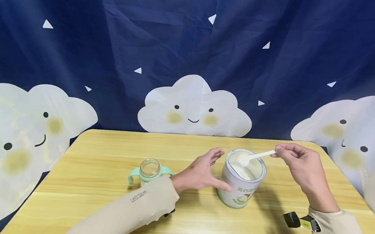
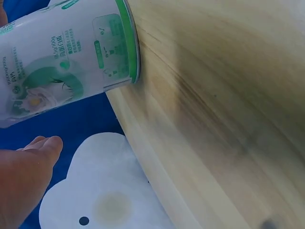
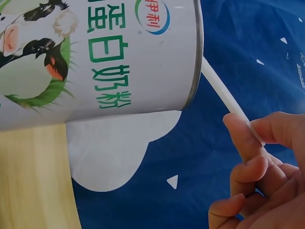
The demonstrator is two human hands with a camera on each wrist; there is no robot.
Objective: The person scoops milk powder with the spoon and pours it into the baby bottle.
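Observation:
A white milk powder can with green print stands open on the table, pale powder inside. My right hand pinches the end of a white scoop between thumb and fingers; the scoop's bowl is at the can's mouth. In the right wrist view the scoop handle slants out past the can's rim. My left hand spreads its fingers around the can's left side, thumb at the front; whether it touches the can I cannot tell. Behind the left forearm stands a baby bottle without a lid, with mint green handles.
The wooden table has rounded back corners. A dark blue curtain with smiling white clouds hangs behind it. A small black device sits at the right wrist.

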